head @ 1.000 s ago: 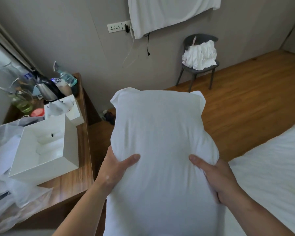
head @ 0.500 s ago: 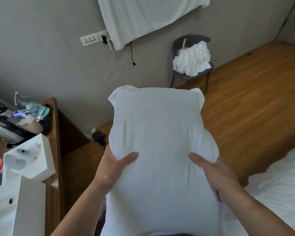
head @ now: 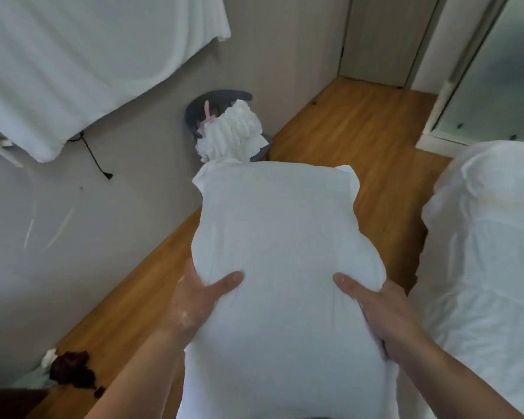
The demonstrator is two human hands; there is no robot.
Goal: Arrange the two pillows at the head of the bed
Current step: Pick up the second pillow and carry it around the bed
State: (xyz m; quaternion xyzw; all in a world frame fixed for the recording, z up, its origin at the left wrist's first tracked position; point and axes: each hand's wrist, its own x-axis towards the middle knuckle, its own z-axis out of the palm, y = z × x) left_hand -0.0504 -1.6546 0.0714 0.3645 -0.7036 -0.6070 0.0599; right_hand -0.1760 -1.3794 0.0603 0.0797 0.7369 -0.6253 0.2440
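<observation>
A white pillow (head: 279, 267) fills the centre of the frame, held out in front of the person with its long axis running from the bottom edge up toward the middle, short end farthest from the body. The left hand (head: 194, 300) clasps the left flank and the right hand (head: 381, 316) the right flank, both roughly at mid-length; the thumbs press into the top face while the other fingers wrap underneath, out of sight, so both hands are closed on the pillow and carry it clear of any surface. The bed (head: 490, 267), covered in white bedding, lies along the right side of the frame, closest to the right hand and just beside the pillow's right edge. Judging by this, the coming move is a swing to the right, and the pillow will probably need turning so its long axis lies across the bed. Which end is the head cannot be told here, and no second pillow is clearly visible. Bare wooden floor (head: 360, 140) lies between the bed and the wall, giving open room; a chair (head: 221, 101) piled with white cloth (head: 233, 131) stands beyond the pillow's far end, well apart.
</observation>
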